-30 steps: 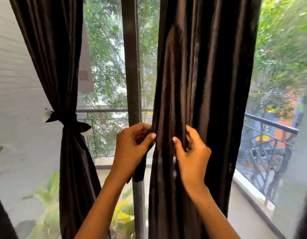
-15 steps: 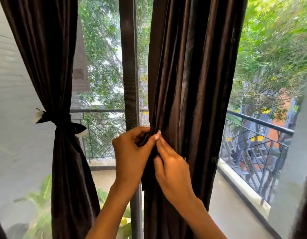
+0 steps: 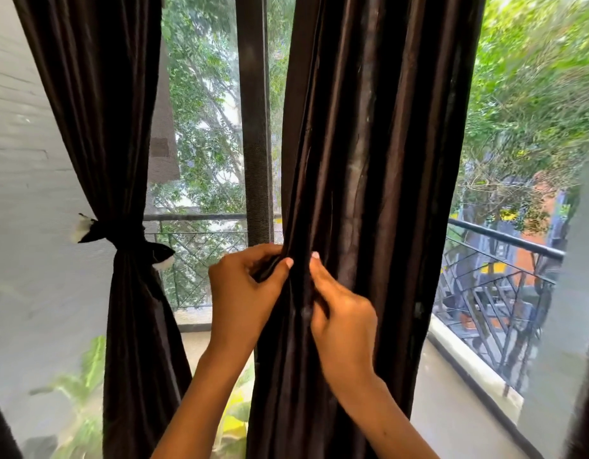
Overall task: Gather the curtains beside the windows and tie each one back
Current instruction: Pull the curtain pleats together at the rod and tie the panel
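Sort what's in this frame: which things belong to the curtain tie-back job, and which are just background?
Job: middle curtain, pinched by left hand and right hand; left curtain, already cinched with its tie-back.

Background: window frame post; balcony railing; trees; grey wall.

Hanging left: tied dark satin curtain (image 3: pixel 97 127); standing between: dark upright window post (image 3: pixel 253 127); hanging right: loose dark satin curtain (image 3: pixel 379 144).
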